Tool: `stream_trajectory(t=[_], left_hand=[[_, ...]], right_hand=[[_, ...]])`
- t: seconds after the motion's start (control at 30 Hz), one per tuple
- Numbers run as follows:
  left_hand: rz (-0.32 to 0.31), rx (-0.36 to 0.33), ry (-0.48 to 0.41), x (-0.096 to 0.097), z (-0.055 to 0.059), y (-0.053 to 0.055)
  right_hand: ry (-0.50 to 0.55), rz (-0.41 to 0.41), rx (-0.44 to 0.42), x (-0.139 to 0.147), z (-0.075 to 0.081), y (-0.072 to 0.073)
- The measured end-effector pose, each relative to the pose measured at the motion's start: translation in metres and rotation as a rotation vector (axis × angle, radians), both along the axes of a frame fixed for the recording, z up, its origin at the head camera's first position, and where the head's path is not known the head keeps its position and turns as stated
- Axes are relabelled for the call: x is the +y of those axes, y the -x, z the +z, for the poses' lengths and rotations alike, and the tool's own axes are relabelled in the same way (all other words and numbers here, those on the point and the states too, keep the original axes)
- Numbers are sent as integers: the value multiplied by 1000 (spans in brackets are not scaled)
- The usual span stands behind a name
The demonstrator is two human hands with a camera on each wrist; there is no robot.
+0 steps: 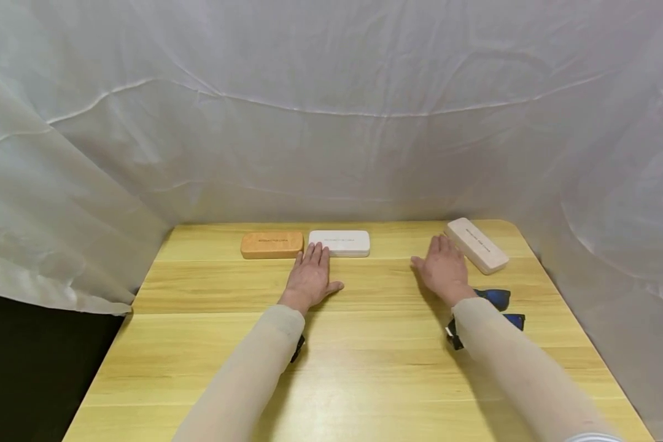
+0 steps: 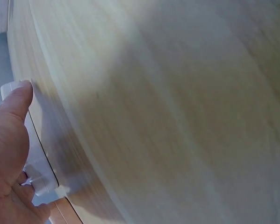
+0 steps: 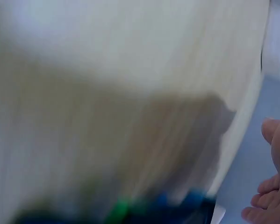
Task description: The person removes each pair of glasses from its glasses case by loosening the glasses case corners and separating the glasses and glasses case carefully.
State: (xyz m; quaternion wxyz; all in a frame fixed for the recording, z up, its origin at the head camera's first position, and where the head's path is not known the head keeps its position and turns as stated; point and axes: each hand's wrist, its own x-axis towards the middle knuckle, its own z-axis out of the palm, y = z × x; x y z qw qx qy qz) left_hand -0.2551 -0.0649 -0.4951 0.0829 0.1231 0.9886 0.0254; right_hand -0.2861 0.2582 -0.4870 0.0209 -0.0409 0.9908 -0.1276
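My left hand (image 1: 311, 274) lies flat on the wooden table (image 1: 364, 362), fingers straight, its fingertips close to a white glasses case (image 1: 339, 242). In the left wrist view the left hand (image 2: 9, 154) shows beside that white case (image 2: 37, 154). An orange case (image 1: 272, 244) lies just left of the white one. My right hand (image 1: 444, 267) rests flat with spread fingers, next to a cream case (image 1: 477, 245) lying at an angle. Sunglasses with blue lenses (image 1: 500, 305) lie by my right wrist, partly hidden by the sleeve. Neither hand holds anything.
White cloth (image 1: 331, 110) hangs around the table at the back and on both sides. The right wrist view is blurred, showing table surface (image 3: 107, 93), fingers (image 3: 270, 186) and a blue smear at the bottom.
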Motion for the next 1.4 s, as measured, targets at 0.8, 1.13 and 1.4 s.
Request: stream_trajectory(t=[0.8,1.13,1.4], left_hand=[[-76,51,-26,15,-4,-4],[-97,62,-54,25,-5,-7],[-124,47,-49,33,-3,-8]], right_hand=[[85,-176,-165,47,10,-3],[30,-41,-107,10,3,-17],[-32,85,-42,-16,-2,-36]])
